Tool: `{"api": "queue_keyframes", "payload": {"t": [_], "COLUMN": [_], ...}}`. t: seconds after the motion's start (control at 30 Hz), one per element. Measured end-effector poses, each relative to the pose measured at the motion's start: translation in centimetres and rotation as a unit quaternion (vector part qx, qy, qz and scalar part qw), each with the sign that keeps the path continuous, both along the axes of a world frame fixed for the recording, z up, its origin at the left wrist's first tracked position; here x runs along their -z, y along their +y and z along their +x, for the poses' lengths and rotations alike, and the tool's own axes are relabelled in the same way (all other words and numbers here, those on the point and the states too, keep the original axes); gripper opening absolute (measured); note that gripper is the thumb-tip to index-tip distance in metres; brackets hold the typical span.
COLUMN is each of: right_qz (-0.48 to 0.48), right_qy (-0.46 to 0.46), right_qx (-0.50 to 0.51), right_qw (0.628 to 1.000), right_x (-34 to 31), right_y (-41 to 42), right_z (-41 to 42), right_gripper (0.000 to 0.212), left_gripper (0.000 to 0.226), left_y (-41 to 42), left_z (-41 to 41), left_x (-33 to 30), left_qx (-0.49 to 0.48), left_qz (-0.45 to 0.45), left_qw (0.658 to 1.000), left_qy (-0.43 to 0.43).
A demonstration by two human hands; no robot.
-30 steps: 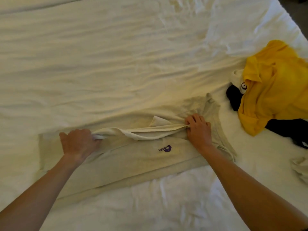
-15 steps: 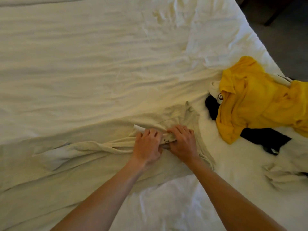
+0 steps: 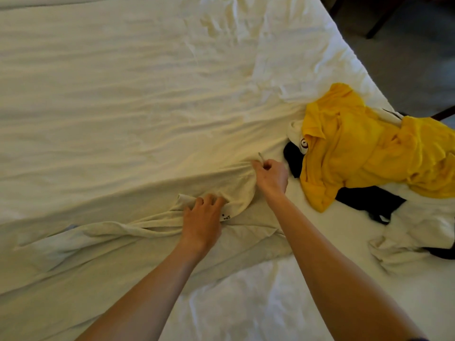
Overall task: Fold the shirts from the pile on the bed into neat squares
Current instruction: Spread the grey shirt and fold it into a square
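**2 hands on 1 cream shirt**

1 cream shirt (image 3: 147,242) lay spread across the near side of the bed (image 3: 123,94). The left hand (image 3: 202,220) pressed its collar area with curled fingers gripping the cloth. The right hand (image 3: 270,177) pinched the shirt's far edge. Beside them lay 1 pile (image 3: 369,173): 1 yellow shirt (image 3: 357,148), dark and white clothes.

Bed sheet (image 3: 123,94) open far & left, clothes pile (image 3: 369,153) blocks right
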State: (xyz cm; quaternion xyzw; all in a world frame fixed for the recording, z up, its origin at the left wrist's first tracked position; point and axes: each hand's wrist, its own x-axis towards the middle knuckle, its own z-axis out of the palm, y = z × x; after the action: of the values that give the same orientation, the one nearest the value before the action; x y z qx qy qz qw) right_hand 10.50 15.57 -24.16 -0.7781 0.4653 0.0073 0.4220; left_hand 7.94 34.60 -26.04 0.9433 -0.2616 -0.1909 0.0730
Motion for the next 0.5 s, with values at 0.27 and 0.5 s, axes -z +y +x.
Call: {"api": "queue_keyframes", "payload": {"t": [0.27,0.5], "right_qz": [0.042,-0.016], "right_qy": [0.009,-0.037], "right_qx": [-0.034,-0.065], "right_qw": [0.998,0.997], "right_x": [1.0,3.1], "right_y": [2.5,3.0], "right_z": [-3.3,-5.2], "right_gripper": [0.046,0.050], "left_gripper": [0.053,0.059], "left_y": [1.7,7.7], "left_z": [-0.2,0.1], "left_x": [0.4,-0.1], "left_qx": [0.007,-0.040], "left_qz": [0.006,-0.036], "left_qw": [0.993,0.990], "left_qy": [-0.117,-0.127]}}
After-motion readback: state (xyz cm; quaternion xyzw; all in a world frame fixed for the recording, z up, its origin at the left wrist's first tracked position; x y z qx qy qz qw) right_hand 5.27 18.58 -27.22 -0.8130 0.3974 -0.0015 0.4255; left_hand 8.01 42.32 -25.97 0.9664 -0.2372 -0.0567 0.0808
